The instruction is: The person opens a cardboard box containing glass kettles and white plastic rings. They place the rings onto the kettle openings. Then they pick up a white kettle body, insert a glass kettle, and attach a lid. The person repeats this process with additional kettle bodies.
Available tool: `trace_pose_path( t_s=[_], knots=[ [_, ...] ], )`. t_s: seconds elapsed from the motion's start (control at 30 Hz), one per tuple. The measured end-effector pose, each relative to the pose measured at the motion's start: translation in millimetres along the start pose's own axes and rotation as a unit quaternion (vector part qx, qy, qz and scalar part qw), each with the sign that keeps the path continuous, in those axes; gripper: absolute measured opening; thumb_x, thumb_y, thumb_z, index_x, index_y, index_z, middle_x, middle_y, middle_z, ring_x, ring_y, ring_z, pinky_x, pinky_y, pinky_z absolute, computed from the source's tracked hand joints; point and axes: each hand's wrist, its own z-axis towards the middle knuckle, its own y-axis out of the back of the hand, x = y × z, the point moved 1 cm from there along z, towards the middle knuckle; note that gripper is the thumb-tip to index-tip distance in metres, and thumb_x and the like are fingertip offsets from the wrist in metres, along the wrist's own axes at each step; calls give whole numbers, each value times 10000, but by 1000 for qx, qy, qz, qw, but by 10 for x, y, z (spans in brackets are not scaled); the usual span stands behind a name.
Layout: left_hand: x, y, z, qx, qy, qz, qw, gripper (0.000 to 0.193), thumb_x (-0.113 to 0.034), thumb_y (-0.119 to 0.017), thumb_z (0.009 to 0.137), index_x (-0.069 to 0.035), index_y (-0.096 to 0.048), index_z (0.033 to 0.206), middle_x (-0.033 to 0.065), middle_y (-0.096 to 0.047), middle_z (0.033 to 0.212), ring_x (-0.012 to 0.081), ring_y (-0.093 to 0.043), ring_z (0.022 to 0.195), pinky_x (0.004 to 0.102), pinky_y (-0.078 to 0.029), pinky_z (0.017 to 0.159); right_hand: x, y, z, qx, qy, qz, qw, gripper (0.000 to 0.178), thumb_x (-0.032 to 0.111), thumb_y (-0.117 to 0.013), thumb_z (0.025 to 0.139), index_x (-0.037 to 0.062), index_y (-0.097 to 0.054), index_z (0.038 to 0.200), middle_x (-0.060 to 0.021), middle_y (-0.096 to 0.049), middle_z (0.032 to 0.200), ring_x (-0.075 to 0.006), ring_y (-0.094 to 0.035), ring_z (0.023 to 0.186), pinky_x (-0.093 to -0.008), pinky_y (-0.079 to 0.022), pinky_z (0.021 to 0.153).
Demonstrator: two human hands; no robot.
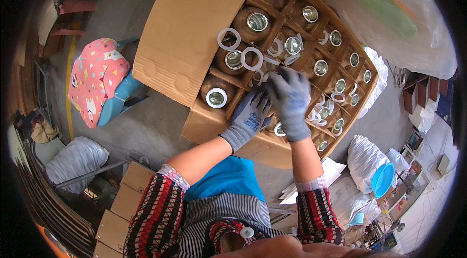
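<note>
A large cardboard box (228, 124) with dividers holds many round glass jars (257, 22), their shiny circular mouths facing up. White plastic rings lie loose among them; one white ring (252, 58) rests over a divider, and another ring sits around the mouth of the near-left jar (216, 98). My grey-gloved left hand (249, 114) reaches into the box's near side, fingers bent together. Beside it, touching at the fingertips, my gloved right hand (289, 102) curls downward over the same cell. Whatever lies between the fingers is hidden by the gloves.
The box's wide flap (189, 29) folds out to the left. Beyond it stands a blue stool (114, 105) with a pink patterned cover (97, 75). Clear plastic sheeting (413, 24) hangs at the far right. White sacks (367, 158) and a blue basin (383, 180) are at the right.
</note>
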Motion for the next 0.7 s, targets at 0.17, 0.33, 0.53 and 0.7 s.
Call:
trace_pose_path(
  t_s=[0.17, 0.33, 0.53, 0.7],
  knots=[
    [-154, -655, -66, -39, 132, -412, 900, 611, -378, -391, 1066, -78, -246, 1579, 151, -355, 1591, 278, -293, 1496, 394, -193, 1250, 379, -371, 360, 162, -57, -157, 972, 385, 289, -756, 801, 122, -700, 1144, -53, -590, 1241, -293, -539, 1165, -476, -471, 880],
    [-178, -1100, -82, -69, 162, -785, 594, 578, -312, -423, 1081, -84, -238, 1579, 138, -340, 1596, 264, -317, 1482, 375, -229, 1239, 375, -630, 218, 61, -100, -166, 979, 249, 190, -619, 857, 54, -709, 1045, -102, -611, 1168, -290, -558, 1102, -457, -447, 828],
    [-184, -711, -59, -48, 107, -443, 889, 541, -305, -431, 1060, -71, -335, 1538, 150, -367, 1582, 303, -352, 1465, 438, -253, 1235, 316, -437, 157, 25, -71, -133, 988, 236, 190, -636, 830, 89, -723, 1024, -85, -608, 1226, -303, -540, 1163, -442, -456, 836],
    [-123, -111, -181, -140, -50, -114, 982, 600, -312, -616, 932, -49, -476, 1454, 201, -452, 1493, 395, -397, 1408, 524, -288, 1200, -137, 24, 166, -39, -153, 11, 987, 324, 191, -765, 767, 169, -719, 1087, -63, -622, 1209, -338, -566, 1093, -475, -478, 884]
  ],
)
